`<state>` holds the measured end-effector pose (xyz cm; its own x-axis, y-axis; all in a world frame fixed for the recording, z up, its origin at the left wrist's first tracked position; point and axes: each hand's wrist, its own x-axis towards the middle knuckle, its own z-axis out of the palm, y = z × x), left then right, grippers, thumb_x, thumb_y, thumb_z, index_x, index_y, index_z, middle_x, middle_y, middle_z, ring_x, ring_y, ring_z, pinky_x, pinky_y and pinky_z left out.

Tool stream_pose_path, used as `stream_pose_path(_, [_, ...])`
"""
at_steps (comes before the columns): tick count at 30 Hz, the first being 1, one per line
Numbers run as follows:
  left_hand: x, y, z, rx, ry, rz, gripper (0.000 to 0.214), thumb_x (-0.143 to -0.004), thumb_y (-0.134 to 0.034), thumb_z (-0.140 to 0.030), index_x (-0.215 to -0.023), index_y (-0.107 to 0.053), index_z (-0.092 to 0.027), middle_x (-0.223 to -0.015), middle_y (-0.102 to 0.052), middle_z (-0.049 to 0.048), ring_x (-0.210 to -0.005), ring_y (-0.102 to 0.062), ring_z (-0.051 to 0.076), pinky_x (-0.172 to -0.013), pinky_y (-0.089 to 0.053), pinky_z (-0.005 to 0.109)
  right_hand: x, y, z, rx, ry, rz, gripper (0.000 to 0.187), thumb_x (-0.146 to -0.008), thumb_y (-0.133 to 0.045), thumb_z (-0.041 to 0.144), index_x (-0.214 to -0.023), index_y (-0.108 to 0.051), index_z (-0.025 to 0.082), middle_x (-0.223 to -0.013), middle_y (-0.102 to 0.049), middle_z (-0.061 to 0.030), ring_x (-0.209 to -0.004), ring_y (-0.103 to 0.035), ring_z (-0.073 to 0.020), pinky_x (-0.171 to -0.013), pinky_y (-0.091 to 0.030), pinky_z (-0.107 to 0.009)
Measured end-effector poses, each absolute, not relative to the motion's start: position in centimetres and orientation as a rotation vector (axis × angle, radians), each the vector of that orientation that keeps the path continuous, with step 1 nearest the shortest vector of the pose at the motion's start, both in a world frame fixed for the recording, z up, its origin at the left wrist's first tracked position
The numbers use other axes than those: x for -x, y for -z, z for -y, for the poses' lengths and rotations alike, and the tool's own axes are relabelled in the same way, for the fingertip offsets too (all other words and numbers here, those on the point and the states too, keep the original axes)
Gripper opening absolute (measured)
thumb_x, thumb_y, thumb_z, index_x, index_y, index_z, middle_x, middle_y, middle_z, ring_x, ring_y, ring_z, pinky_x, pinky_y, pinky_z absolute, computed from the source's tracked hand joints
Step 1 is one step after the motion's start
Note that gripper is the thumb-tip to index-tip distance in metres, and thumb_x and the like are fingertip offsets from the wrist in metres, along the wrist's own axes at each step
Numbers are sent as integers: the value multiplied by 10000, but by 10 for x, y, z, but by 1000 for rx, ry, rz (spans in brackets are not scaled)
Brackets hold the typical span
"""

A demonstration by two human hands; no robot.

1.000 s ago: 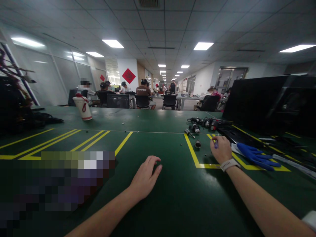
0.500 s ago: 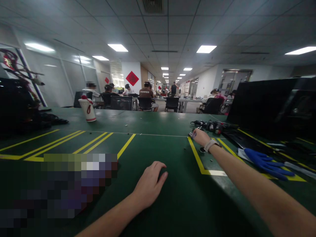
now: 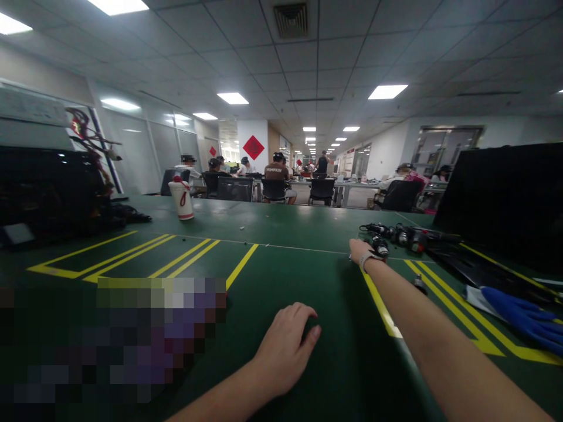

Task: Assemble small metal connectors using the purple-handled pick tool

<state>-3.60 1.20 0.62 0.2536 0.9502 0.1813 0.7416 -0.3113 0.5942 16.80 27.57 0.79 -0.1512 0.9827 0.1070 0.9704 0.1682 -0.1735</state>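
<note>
My left hand (image 3: 288,346) rests on the green table (image 3: 246,375), fingers loosely curved and the thumb apart, with nothing between them. My right arm reaches far across the table, and my right hand (image 3: 358,251), a wristwatch (image 3: 366,257) behind it, is closed at the far end of a yellow tape line (image 3: 380,305). Its fingertips face away, so whatever they hold is hidden. Just beyond it lie black cabled devices (image 3: 379,245) with shiny round parts. A small dark metallic piece (image 3: 420,284) lies right of my forearm.
A white cup (image 3: 182,202) with a red top stands at the back left. Dark equipment (image 3: 48,193) fills the left edge. At the right are a large black monitor (image 3: 492,193) and a blue glove (image 3: 519,310). People sit at desks beyond.
The view has turned left, so table things appear farther right. My right hand has moved left relative to the tape. The small metallic object seen at its fingers is now hidden. My left hand keeps its pose.
</note>
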Motion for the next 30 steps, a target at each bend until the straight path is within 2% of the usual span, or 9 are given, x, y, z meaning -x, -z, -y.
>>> stream_pose_path(7, [37, -3, -13, -2134, -784, -1532, 290, -876, -390, -367, -1060, -559, -219, -1057, -592, 61, -979, -535, 227, -841, -436, 395, -167, -19, -233, 1354, -269, 2324, 274, -876, -518, 280, -1118, -524, 150, -1115, -556, -77, -933, -578, -200, -777, -494, -397])
stream_pose_path(9, [37, -2, -12, -2140, -808, -1526, 293, -875, -396, -362, -1076, -550, -214, -1068, -587, 66, -985, -538, 225, -845, -439, 393, -166, -25, -208, 1175, -362, 2311, 196, -848, -555, 237, -1013, -548, 132, -1036, -574, -60, -891, -579, -186, -756, -491, -374])
stream_pose_path(11, [36, 0, -12, -2133, -863, -1525, 309, -872, -411, -352, -1128, -511, -212, -1110, -565, 73, -1005, -538, 224, -849, -446, 391, -163, -31, -178, 1008, -475, 2284, 151, -758, -625, 143, -846, -502, 138, -960, -576, -41, -859, -572, -165, -746, -481, -330])
stream_pose_path(14, [35, 6, -11, -2149, -1008, -1520, 355, -853, -455, -294, -1198, -428, -212, -1192, -504, 85, -1033, -531, 219, -876, -446, 394, -156, -35, -130, 794, -641, 2255, 296, -696, -654, 100, -741, -375, 188, -967, -557, -31, -857, -568, -144, -749, -472, -297])
stream_pose_path(18, [35, 10, -10, -2196, -1154, -1447, 438, -799, -500, -153, -1211, -370, -225, -1229, -458, 80, -1032, -531, 201, -892, -447, 390, -146, -36, -75, 589, -826, 2224, 339, -708, -644, 131, -722, -316, 213, -975, -540, -45, -875, -556, -154, -756, -465, -313])
stream_pose_path(22, [34, 4, -4, -2206, -1155, -1353, 461, -727, -507, -48, -1146, -423, -220, -1173, -508, 68, -1056, -517, 206, -914, -432, 392, -141, -37, -40, 354, -1068, 2092, 298, -720, -623, 109, -734, -343, 209, -979, -503, -57, -876, -519, -168, -759, -442, -336])
stream_pose_path(26, [31, -3, 5, -2165, -1126, -1278, 457, -692, -511, -23, -1100, -466, -226, -1111, -568, 50, -1042, -528, 209, -903, -437, 383, -140, -36, -22, 322, -1010, 2121, 291, -708, -606, 62, -737, -359, 213, -972, -507, -50, -887, -501, -174, -762, -431, -335])
stream_pose_path(30, [27, -2, 12, -2133, -1152, -1244, 489, -704, -481, -12, -1132, -469, -247, -1147, -577, 35, -1075, -521, 207, -939, -412, 397, -144, -32, -11, 334, -949, 2127, 279, -719, -583, 55, -732, -358, 220, -971, -511, -43, -893, -498, -170, -768, -428, -329])
